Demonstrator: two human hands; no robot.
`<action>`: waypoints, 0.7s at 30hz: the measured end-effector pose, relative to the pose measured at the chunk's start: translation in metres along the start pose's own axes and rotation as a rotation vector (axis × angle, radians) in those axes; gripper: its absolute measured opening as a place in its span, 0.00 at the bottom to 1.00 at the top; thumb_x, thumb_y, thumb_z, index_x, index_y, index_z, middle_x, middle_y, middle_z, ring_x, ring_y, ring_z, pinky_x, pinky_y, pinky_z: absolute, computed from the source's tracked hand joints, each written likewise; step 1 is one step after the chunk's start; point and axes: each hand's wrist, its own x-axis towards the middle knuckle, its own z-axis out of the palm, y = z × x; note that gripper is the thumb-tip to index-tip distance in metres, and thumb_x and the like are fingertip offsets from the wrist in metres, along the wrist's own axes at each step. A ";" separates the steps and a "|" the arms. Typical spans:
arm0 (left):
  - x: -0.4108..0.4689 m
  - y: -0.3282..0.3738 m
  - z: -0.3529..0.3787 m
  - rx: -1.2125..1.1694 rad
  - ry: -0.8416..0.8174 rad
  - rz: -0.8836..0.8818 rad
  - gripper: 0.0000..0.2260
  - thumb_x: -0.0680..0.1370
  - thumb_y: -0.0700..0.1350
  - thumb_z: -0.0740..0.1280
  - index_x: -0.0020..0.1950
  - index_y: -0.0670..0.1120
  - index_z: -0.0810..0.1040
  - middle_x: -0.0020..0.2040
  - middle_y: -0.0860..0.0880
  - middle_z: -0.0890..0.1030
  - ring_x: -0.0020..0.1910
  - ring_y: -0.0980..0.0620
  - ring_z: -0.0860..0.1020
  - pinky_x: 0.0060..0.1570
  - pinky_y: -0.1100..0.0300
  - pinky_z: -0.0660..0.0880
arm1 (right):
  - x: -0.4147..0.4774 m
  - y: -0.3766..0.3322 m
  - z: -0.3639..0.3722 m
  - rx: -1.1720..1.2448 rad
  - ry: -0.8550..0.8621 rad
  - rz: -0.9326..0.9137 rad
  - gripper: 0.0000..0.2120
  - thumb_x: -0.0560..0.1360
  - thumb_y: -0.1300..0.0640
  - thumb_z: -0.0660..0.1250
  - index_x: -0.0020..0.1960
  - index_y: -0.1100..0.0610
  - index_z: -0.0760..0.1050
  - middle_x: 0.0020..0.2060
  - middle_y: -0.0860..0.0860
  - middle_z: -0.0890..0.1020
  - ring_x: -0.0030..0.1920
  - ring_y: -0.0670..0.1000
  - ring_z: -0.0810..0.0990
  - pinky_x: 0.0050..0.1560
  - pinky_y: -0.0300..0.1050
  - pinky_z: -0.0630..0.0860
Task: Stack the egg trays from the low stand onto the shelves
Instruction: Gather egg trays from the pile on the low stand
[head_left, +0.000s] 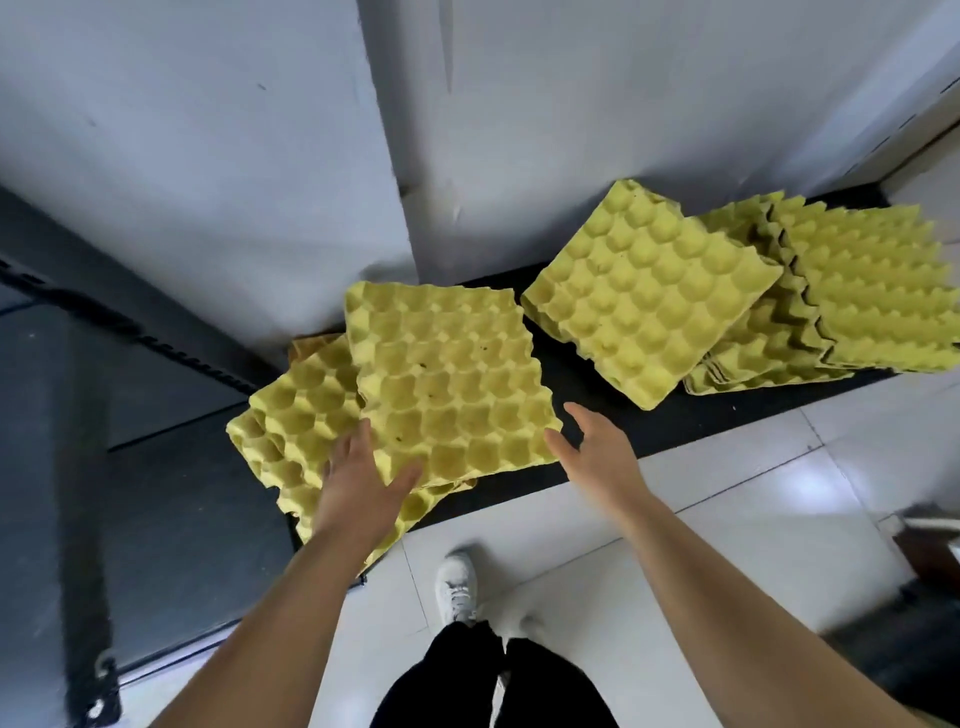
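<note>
- Item: top egg tray (447, 379), yellow moulded pulp, cups facing up, lying askew on a small heap of like trays (291, 415) at the left end of the low stand (582, 379), a black platform against the white wall (571, 130).
- Further stock: a single tilted tray (649, 291) to the right of the top tray, leaning on a larger right-hand pile (852, 291) farther right along the stand.
- Handling, judged: light and fairly stiff, yet thin at the rim; likely to crease or tear if squeezed hard; rough surface, unlikely to slip. Nested trays may cling and lift together.
- Hold points, judged: two opposite edges, palms under the rim, rather than one corner.
- Left hand (358, 478): resting on the near left corner of the top tray, fingers (358, 441) loosely spread, thumb lying across the near edge; no grip closed.
- Right hand (597, 457): just beside the tray's near right corner, fingers apart and open, holding nothing; contact cannot be told.
- Not shown: the shelves, unless the dark metal frame (78, 467) left of the heap belongs to them.
- Unclear: the tray count in either heap; the right pile is cut by the picture's edge; the object at the right margin (930, 540) is blurred.
</note>
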 end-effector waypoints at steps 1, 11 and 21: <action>0.008 -0.002 0.006 -0.017 -0.012 -0.012 0.41 0.76 0.61 0.67 0.81 0.49 0.48 0.79 0.45 0.53 0.77 0.41 0.56 0.68 0.41 0.66 | 0.009 0.003 0.005 0.004 -0.011 0.011 0.23 0.79 0.49 0.63 0.71 0.57 0.67 0.65 0.53 0.75 0.65 0.53 0.72 0.56 0.42 0.67; 0.036 -0.012 0.044 -0.205 0.021 -0.094 0.42 0.77 0.55 0.68 0.81 0.49 0.44 0.79 0.45 0.57 0.74 0.43 0.62 0.66 0.49 0.64 | 0.084 0.045 0.052 0.153 -0.180 0.195 0.28 0.77 0.47 0.65 0.73 0.53 0.60 0.58 0.49 0.77 0.57 0.52 0.77 0.48 0.46 0.74; 0.028 0.003 0.031 -0.323 0.077 -0.126 0.48 0.74 0.56 0.72 0.80 0.53 0.40 0.80 0.48 0.54 0.76 0.44 0.59 0.69 0.45 0.63 | 0.087 0.057 0.041 0.312 -0.179 0.161 0.28 0.67 0.37 0.72 0.58 0.55 0.75 0.54 0.54 0.79 0.48 0.48 0.81 0.39 0.35 0.74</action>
